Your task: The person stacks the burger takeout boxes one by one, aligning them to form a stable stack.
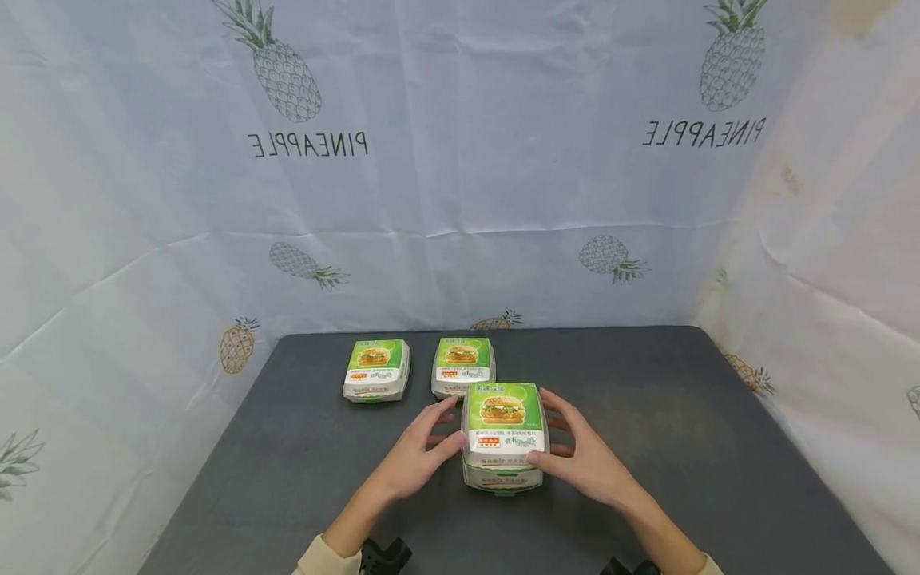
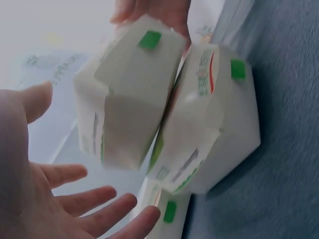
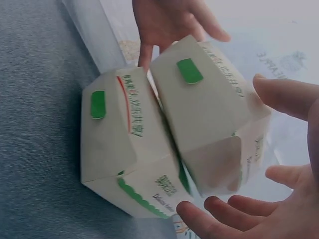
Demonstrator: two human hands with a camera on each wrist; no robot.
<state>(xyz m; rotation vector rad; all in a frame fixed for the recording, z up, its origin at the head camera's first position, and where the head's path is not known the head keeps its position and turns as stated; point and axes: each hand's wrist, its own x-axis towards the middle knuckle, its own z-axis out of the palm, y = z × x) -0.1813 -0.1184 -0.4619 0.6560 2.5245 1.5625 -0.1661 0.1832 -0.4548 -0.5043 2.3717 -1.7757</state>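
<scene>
Two burger boxes stand stacked near the middle of the table. The upper burger box [image 1: 503,419] has a green and white lid with a burger picture; the lower burger box [image 1: 503,479] mostly hides beneath it in the head view. In the right wrist view the upper box [image 3: 207,114] tilts against the lower box [image 3: 132,144]. My left hand [image 1: 417,459] is beside the stack's left side, fingers spread and apart from the cardboard in the left wrist view. On the opposite side, my right hand [image 1: 585,455] has its thumb and fingertips right at the upper box, fingers loosely extended.
Behind the stack, a matching burger box [image 1: 463,363] stands at the back, partly overlapped by the stack. Another burger box [image 1: 377,369] sits to its left. The dark table [image 1: 618,375] ends at a white pineapple-print cloth [image 1: 496,184] hanging behind and at both sides.
</scene>
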